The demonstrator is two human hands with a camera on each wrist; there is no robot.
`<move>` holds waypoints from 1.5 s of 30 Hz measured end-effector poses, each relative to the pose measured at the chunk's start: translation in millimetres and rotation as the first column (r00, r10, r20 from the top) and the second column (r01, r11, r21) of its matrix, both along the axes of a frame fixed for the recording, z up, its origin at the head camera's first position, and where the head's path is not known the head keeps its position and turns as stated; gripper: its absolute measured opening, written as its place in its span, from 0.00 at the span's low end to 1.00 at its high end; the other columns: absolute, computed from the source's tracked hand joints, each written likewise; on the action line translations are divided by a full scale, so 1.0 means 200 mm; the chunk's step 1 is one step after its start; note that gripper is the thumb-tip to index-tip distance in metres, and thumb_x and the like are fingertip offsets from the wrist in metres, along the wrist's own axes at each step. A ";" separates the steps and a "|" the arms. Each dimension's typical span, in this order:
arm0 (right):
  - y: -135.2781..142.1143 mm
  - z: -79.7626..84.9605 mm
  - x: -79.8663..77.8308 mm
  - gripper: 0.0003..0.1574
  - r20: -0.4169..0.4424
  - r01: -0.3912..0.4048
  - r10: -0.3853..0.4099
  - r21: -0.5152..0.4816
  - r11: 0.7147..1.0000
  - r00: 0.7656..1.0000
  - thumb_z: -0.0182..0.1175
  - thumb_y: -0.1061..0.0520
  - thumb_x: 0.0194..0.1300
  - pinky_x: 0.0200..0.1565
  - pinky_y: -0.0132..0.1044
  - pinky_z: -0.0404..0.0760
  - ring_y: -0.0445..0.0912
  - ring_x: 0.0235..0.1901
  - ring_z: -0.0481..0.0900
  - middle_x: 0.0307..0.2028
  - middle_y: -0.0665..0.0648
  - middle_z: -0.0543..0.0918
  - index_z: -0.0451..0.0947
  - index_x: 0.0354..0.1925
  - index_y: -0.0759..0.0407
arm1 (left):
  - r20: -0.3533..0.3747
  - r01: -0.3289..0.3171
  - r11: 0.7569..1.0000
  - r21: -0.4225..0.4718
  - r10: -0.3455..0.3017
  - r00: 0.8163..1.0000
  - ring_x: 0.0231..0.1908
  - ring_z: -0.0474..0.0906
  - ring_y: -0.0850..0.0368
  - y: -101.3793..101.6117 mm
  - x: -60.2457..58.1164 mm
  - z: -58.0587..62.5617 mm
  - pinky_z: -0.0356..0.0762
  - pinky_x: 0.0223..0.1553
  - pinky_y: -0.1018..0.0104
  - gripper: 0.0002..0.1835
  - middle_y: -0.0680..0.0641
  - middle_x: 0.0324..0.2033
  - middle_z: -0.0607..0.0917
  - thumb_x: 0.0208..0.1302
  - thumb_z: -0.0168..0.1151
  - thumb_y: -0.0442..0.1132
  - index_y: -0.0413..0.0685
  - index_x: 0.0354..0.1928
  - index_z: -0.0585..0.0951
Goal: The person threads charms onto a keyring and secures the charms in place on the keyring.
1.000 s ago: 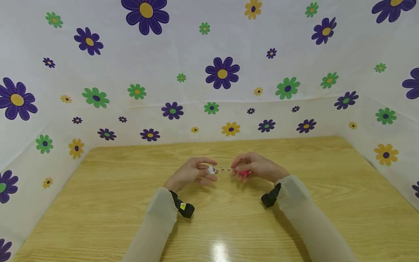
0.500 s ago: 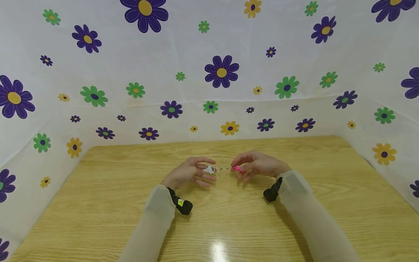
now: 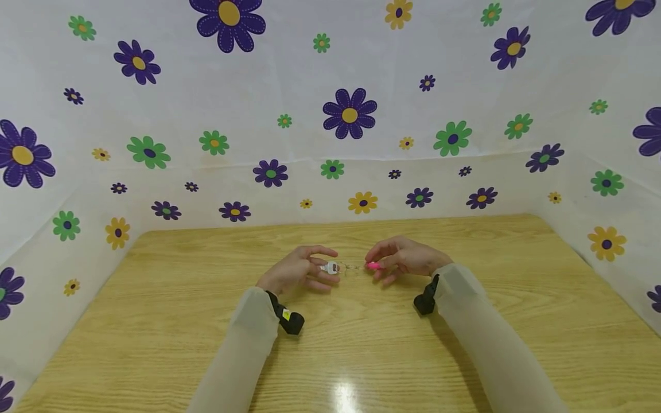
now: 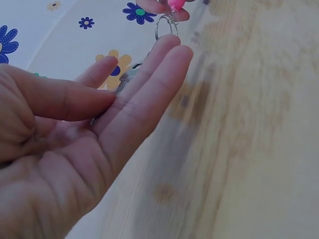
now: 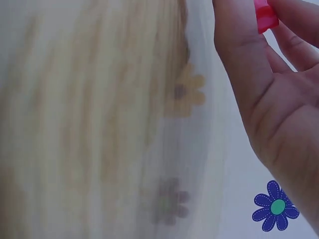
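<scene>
Above the middle of the table, a silver key (image 3: 332, 268) is pinched between thumb and fingers of my left hand (image 3: 299, 271). Its blade is partly hidden by the thumb. A metal ring (image 4: 167, 27) joins the key to a short chain (image 3: 354, 267), which runs across to a small pink pendant (image 3: 373, 265). My right hand (image 3: 408, 259) pinches that pendant with thumb and fingers. In the right wrist view only a pink piece (image 5: 266, 16) of the pendant shows between the fingers. The pendant's exact shape cannot be made out.
The light wooden table (image 3: 356, 332) spreads out under both hands. A white cloth (image 3: 304, 137) printed with purple, green and yellow flowers stands at the back and along both sides. Black wrist cameras (image 3: 293, 322) sit on both wrists.
The pink pendant was mostly covered by my right fingers and now shows at their tips. More of the key shows past my left thumb. Both hands stay nearly in place.
</scene>
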State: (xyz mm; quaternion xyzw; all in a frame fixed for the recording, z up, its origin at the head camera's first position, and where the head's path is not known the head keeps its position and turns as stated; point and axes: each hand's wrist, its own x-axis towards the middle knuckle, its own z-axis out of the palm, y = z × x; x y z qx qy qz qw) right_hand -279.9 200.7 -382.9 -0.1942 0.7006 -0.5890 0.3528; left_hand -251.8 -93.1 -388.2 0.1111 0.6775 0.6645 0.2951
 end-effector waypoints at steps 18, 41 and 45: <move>-0.04 0.00 -0.04 0.18 0.049 0.054 -0.058 0.063 0.997 0.997 0.50 0.71 0.75 0.41 0.44 0.86 0.49 0.39 0.85 0.47 0.63 0.82 0.69 0.60 0.78 | 0.011 -0.045 0.999 -0.023 0.045 0.999 0.52 0.84 0.41 -0.01 -0.05 -0.03 0.82 0.49 0.53 0.28 0.28 0.70 0.64 0.70 0.39 0.19 0.33 0.71 0.68; 0.10 0.01 0.00 0.22 -0.168 0.141 -0.118 0.137 0.981 0.979 0.51 0.70 0.73 0.44 0.47 0.85 0.54 0.43 0.85 0.63 0.74 0.73 0.69 0.63 0.77 | -0.166 -0.057 0.978 -0.202 0.023 0.986 0.51 0.83 0.43 -0.04 -0.02 0.02 0.81 0.52 0.56 0.24 0.33 0.69 0.69 0.78 0.45 0.28 0.32 0.72 0.65; 0.15 0.05 0.02 0.23 -0.236 0.167 -0.126 0.158 0.973 0.964 0.52 0.69 0.72 0.44 0.48 0.85 0.56 0.44 0.85 0.62 0.75 0.73 0.68 0.63 0.77 | -0.261 -0.033 0.957 -0.288 -0.045 0.964 0.53 0.82 0.43 -0.09 0.03 0.08 0.79 0.55 0.54 0.22 0.33 0.67 0.72 0.80 0.47 0.34 0.32 0.70 0.68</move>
